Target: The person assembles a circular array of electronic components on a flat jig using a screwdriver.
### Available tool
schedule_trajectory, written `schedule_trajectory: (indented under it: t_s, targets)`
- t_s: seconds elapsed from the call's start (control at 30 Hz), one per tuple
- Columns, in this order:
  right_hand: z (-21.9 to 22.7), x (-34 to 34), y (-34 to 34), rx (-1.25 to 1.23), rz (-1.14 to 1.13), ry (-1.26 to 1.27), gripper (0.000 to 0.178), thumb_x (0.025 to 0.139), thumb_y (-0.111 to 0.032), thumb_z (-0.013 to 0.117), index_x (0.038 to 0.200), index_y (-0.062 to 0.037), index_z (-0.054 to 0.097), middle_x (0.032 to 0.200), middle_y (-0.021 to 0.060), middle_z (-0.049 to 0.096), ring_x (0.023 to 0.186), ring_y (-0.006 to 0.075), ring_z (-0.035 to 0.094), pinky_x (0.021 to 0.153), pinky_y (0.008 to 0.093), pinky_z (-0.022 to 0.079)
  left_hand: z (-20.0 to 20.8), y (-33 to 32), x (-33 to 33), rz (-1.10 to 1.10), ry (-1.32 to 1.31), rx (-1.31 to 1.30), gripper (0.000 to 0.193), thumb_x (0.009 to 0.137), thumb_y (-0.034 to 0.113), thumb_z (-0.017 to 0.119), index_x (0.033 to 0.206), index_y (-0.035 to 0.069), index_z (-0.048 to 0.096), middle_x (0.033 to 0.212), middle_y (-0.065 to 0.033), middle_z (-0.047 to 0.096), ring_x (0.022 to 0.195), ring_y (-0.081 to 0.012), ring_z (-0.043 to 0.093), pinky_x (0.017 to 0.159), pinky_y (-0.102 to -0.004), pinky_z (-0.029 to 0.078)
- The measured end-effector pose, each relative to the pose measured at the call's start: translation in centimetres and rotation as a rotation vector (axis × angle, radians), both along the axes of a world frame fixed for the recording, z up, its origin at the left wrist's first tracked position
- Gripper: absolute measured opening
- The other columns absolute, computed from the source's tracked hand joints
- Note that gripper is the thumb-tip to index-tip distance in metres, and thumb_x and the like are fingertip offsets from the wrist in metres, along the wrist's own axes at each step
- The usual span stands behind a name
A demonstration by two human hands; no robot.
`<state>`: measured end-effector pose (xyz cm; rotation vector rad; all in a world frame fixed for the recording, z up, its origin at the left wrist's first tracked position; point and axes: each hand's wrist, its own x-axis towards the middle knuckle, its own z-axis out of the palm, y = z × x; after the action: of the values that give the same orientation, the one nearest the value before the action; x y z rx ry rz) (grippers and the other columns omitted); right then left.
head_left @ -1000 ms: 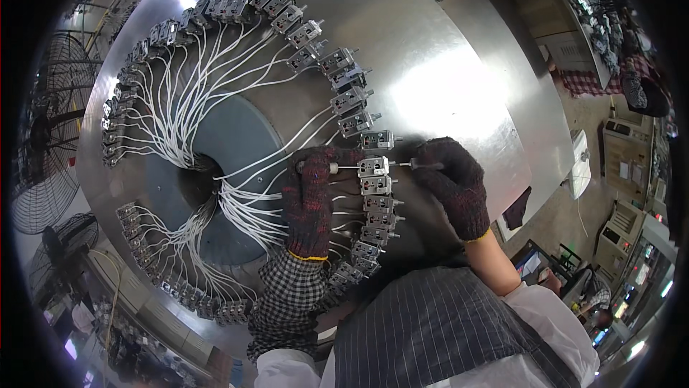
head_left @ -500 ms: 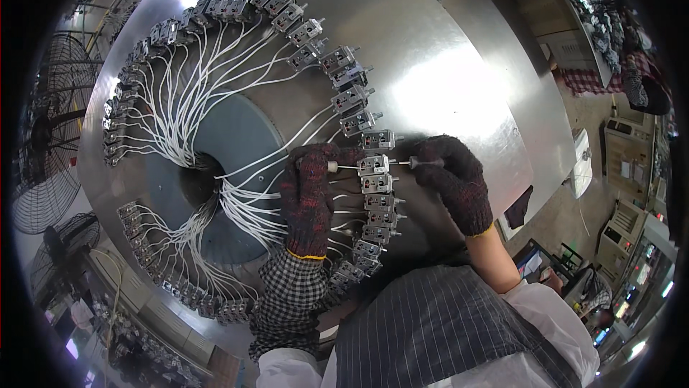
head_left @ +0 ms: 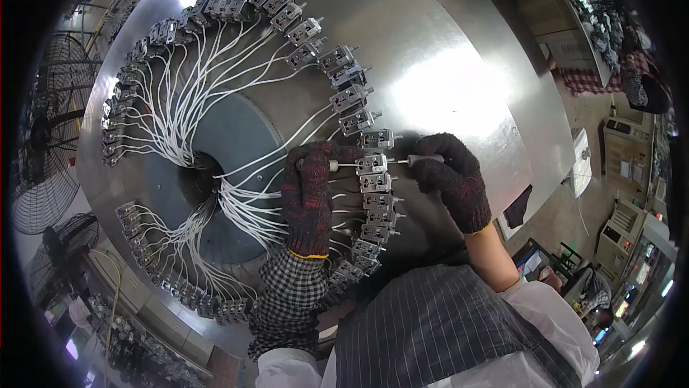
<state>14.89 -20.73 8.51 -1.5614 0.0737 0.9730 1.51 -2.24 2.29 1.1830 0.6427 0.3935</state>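
Note:
Both hands wear dark knitted gloves with red flecks and yellow cuffs. My left hand is closed around a white cable, whose pale thick end shows at the fingers. A thin pale line runs from it to a small metal box with a shaft on its right. My left fingertips lie against the box's upper left corner. On the other side my right hand pinches the grey handle of a small screwdriver. Its thin tip points at the shaft; whether they touch I cannot tell.
Several similar metal boxes form a large ring on the shiny metal table. Their white cables meet at a dark hole in a grey disc. Fans stand left; people work at the right.
My right hand has shifted very slightly left and up, and more of the screwdriver handle shows beside its fingers. My left hand and the box have barely moved.

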Motion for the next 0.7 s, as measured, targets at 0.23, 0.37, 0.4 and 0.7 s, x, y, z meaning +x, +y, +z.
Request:
schedule_trajectory:
  t_s: [0.23, 0.37, 0.4, 0.7]
  targets:
    - [0.2, -0.4, 0.4, -0.038, -0.017, -0.080, 0.022, 0.082, -0.008, 0.069, 0.102, -0.0025, 0.061, 0.086, 0.0029, 0.061, 0.076, 0.0092, 0.058, 0.063, 0.0249, 0.050, 1.9, -0.2, 0.9, -0.045, -0.206, -0.021, 0.021, 0.099, 0.022, 0.049, 0.105, 0.002, 0.052, 0.102, -0.0165, 0.065, 0.097, -0.0243, 0.062, 0.092, -0.0379, 0.046]
    - [-0.6, -1.1, 0.8, 0.073, -0.078, -0.110, 0.016, 0.082, -0.007, 0.065, 0.098, -0.0025, 0.061, 0.081, 0.0034, 0.061, 0.067, 0.0084, 0.055, 0.060, 0.0228, 0.045, 2.0, -0.4, 1.0, -0.023, -0.239, -0.059, 0.022, 0.099, 0.022, 0.048, 0.106, 0.002, 0.051, 0.101, -0.0166, 0.066, 0.096, -0.0238, 0.062, 0.090, -0.0377, 0.047]
    - [-0.9, -1.3, 0.9, 0.168, -0.132, -0.202, 0.016, 0.082, -0.006, 0.065, 0.098, -0.0024, 0.061, 0.081, 0.0032, 0.060, 0.067, 0.0082, 0.054, 0.060, 0.0229, 0.045, 2.6, -0.3, 1.1, -0.028, -0.138, 0.001, 0.025, 0.098, 0.026, 0.047, 0.103, 0.001, 0.052, 0.099, -0.0179, 0.066, 0.094, -0.0259, 0.063, 0.088, -0.0390, 0.048]
    - [-0.4, -1.1, 0.8, 0.093, -0.072, -0.223, 0.016, 0.082, -0.008, 0.064, 0.097, -0.0029, 0.063, 0.086, 0.0021, 0.061, 0.075, 0.0084, 0.055, 0.065, 0.0230, 0.046, 2.5, -0.2, 1.1, -0.039, -0.140, -0.007, 0.019, 0.098, 0.020, 0.048, 0.103, 0.002, 0.052, 0.099, -0.0163, 0.067, 0.094, -0.0238, 0.064, 0.090, -0.0383, 0.047]
